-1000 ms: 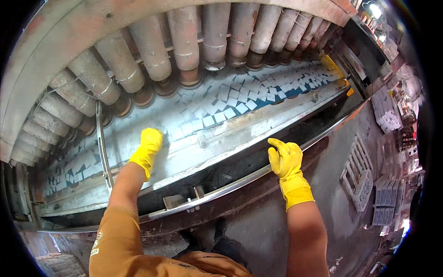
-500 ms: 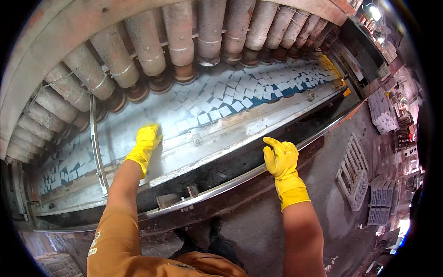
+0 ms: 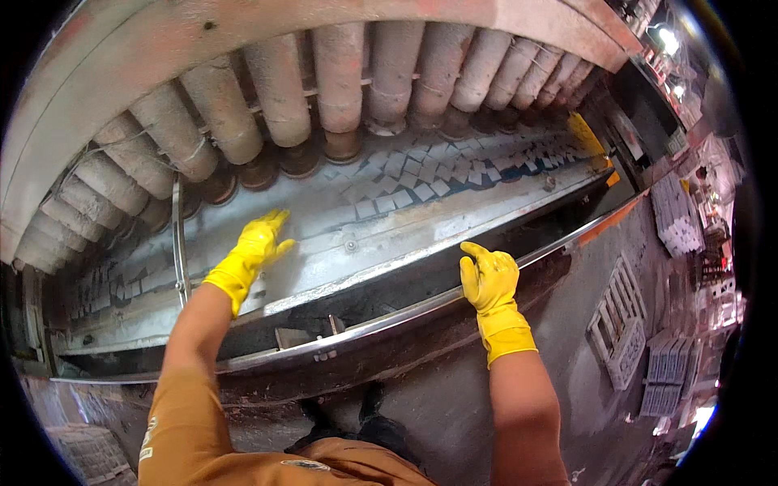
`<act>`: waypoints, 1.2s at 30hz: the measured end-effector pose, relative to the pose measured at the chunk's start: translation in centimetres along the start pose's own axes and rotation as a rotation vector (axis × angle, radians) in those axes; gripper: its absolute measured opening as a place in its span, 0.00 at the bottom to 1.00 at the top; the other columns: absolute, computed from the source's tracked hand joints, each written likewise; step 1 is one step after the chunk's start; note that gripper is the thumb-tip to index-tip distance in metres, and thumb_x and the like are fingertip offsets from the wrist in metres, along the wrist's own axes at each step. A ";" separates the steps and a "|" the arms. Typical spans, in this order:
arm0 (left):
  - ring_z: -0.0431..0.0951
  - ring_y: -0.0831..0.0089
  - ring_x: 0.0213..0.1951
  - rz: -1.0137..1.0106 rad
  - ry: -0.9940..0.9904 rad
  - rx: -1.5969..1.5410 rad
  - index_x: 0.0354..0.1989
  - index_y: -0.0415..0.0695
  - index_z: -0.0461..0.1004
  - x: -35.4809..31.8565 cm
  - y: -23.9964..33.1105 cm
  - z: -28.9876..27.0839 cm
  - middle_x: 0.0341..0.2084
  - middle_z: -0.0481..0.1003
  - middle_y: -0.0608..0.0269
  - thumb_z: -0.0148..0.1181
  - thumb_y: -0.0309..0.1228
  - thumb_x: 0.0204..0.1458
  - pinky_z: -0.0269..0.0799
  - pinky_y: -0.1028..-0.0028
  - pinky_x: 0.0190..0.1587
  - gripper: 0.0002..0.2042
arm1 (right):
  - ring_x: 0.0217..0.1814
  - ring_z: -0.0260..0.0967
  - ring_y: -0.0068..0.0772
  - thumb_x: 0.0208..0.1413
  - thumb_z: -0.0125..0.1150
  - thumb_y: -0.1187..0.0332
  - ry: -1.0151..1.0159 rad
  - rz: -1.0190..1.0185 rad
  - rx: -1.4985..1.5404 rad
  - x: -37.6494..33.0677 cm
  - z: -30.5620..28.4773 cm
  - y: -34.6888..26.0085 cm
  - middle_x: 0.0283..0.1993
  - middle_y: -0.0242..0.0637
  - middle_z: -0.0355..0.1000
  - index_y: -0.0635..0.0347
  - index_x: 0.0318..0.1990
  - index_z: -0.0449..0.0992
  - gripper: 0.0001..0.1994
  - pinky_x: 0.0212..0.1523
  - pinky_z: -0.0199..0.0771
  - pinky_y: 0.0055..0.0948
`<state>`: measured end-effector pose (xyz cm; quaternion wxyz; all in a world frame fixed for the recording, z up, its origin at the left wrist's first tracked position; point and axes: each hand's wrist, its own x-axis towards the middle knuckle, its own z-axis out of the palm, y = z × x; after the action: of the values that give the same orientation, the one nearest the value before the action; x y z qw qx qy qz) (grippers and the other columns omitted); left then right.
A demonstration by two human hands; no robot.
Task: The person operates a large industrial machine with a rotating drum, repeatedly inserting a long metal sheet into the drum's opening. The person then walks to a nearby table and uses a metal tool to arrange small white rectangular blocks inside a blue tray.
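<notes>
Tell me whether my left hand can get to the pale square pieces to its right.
Probably yes: your left hand has its fingers spread, and nothing visible stands between it and the nearest pale square pieces. The upright metal bar is on its other side.

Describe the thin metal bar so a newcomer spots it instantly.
Find the row of thick, dull cylinders arching across the upper view. Below its left half, just left of the yellow-gloved left hand, a metal bar runs roughly top to bottom. It is a slim strip, far narrower than any cylinder.
</notes>
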<state>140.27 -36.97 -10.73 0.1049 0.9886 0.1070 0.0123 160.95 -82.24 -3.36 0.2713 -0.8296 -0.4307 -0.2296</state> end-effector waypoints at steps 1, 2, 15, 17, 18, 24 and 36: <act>0.70 0.47 0.65 0.000 -0.054 -0.006 0.67 0.43 0.69 -0.8 0.4 -2.0 0.66 0.69 0.46 0.63 0.48 0.56 0.63 0.55 0.68 0.33 | 0.24 0.71 0.47 0.59 0.62 0.56 0.002 0.001 0.003 0.0 0.0 0.1 0.21 0.37 0.73 0.55 0.42 0.84 0.14 0.32 0.70 0.43; 0.70 0.48 0.65 -0.016 -0.048 0.023 0.67 0.42 0.69 -2.2 1.1 -4.4 0.65 0.70 0.46 0.64 0.48 0.56 0.63 0.55 0.68 0.32 | 0.24 0.71 0.48 0.59 0.62 0.56 0.015 -0.008 0.004 0.1 0.0 0.1 0.21 0.38 0.74 0.55 0.42 0.84 0.14 0.32 0.70 0.43; 0.76 0.48 0.59 -0.942 0.306 -0.004 0.60 0.42 0.76 -38.4 -5.6 -16.8 0.57 0.78 0.47 0.65 0.44 0.57 0.69 0.57 0.63 0.26 | 0.29 0.77 0.50 0.59 0.62 0.56 0.052 0.019 0.068 2.3 0.6 -0.2 0.24 0.40 0.78 0.55 0.42 0.86 0.14 0.36 0.75 0.45; 0.76 0.48 0.58 -0.985 0.462 -0.085 0.59 0.44 0.77 -43.8 -9.4 -15.1 0.56 0.78 0.49 0.65 0.46 0.57 0.69 0.57 0.63 0.25 | 0.32 0.78 0.50 0.60 0.62 0.54 -0.092 0.154 0.096 2.8 0.3 -1.4 0.28 0.42 0.80 0.55 0.43 0.86 0.15 0.39 0.77 0.44; 0.76 0.50 0.58 -0.948 0.478 0.043 0.60 0.46 0.77 -42.5 -7.7 -15.7 0.55 0.79 0.49 0.64 0.47 0.58 0.69 0.58 0.63 0.25 | 0.35 0.79 0.48 0.59 0.63 0.54 -0.087 0.105 0.065 2.8 0.0 -1.0 0.33 0.43 0.82 0.56 0.44 0.86 0.17 0.43 0.78 0.43; 0.75 0.54 0.62 -1.146 0.215 -0.039 0.64 0.48 0.74 -39.2 -7.5 -18.8 0.60 0.76 0.53 0.63 0.50 0.59 0.68 0.60 0.65 0.29 | 0.53 0.79 0.47 0.57 0.61 0.43 -0.491 0.415 0.018 5.1 -0.6 -4.9 0.46 0.42 0.83 0.51 0.61 0.78 0.30 0.58 0.74 0.40; 0.75 0.50 0.62 -1.014 0.313 -0.041 0.62 0.42 0.75 -45.7 -18.7 -19.0 0.59 0.77 0.49 0.58 0.55 0.60 0.67 0.59 0.65 0.31 | 0.60 0.75 0.51 0.60 0.55 0.39 -0.397 0.629 -0.108 7.8 4.7 -16.0 0.58 0.44 0.78 0.50 0.57 0.80 0.29 0.61 0.72 0.45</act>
<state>90.87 -25.00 3.78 0.0998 0.7967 0.5859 0.1096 152.31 -66.87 1.93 0.1956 -0.9628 -0.1862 0.0079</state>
